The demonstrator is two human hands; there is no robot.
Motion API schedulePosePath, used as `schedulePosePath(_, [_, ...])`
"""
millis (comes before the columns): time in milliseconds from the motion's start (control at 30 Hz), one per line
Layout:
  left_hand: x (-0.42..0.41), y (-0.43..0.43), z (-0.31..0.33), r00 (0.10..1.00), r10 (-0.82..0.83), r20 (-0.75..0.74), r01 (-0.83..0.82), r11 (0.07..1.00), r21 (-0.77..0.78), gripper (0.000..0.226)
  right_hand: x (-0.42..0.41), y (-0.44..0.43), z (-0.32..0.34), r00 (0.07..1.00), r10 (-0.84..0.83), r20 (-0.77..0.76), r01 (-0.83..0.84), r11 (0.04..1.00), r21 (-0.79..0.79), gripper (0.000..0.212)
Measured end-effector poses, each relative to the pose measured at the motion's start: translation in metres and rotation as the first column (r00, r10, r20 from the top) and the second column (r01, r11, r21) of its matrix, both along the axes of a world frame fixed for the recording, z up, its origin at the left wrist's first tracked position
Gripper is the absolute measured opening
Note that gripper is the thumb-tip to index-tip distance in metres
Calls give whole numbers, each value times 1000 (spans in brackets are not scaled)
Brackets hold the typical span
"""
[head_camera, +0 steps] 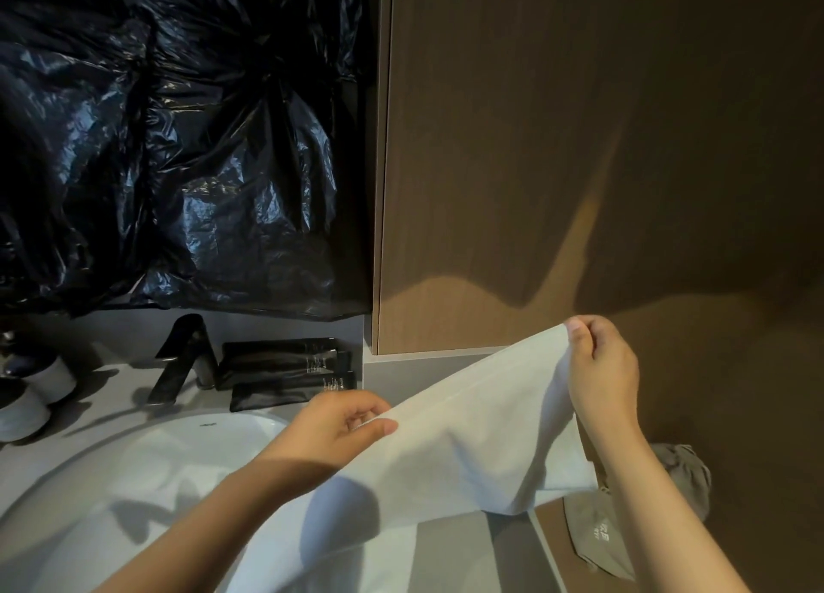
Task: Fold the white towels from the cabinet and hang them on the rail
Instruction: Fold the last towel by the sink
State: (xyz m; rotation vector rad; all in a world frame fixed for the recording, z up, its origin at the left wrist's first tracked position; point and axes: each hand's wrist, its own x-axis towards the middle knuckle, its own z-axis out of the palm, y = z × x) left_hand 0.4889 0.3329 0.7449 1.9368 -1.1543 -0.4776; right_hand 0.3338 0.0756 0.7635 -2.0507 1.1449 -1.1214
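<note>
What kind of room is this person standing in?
Most likely a bathroom, perhaps a hotel's: a white sink basin with a black tap behind it, black toiletry tubes laid beside the tap, and a white towel.

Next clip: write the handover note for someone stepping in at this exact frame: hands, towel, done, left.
Hands: left hand pinches the top edge of the white towel; right hand pinches its raised corner.
Towel: hangs spread between them, over the sink and counter, beside the cabinet.
Done: one towel in hand.
Left: fold and hang it; rail not in view.
</note>
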Motion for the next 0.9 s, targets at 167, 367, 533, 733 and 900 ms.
schedulePosePath(167, [-6, -1, -10, 995, 55, 83, -49, 996, -78, 13, -1, 17, 2, 973, 38, -227, -55, 996, -69, 35])
schedulePosePath(367, [-17, -16, -6, 982, 7, 191, 9, 997, -82, 22, 8, 77, -19, 705, 688, -172, -672, 726, 146, 32])
schedulePosePath(533, [-23, -21, -8, 980, 10, 197, -6, 1000, -23, 19, 10, 74, -30, 643, 721, -258, -715, 686, 135, 18])
schedulePosePath(733, [-26, -12, -12, 995, 10, 104, -3, 998, -68, 21, 6, 78, -34, 685, 660, -308, -686, 727, 31, 26])
schedulePosePath(900, [-20, 1, -13, 986, 31, 166, -19, 997, -76, 22, 10, 79, -27, 699, 637, -326, -661, 749, 45, 23])
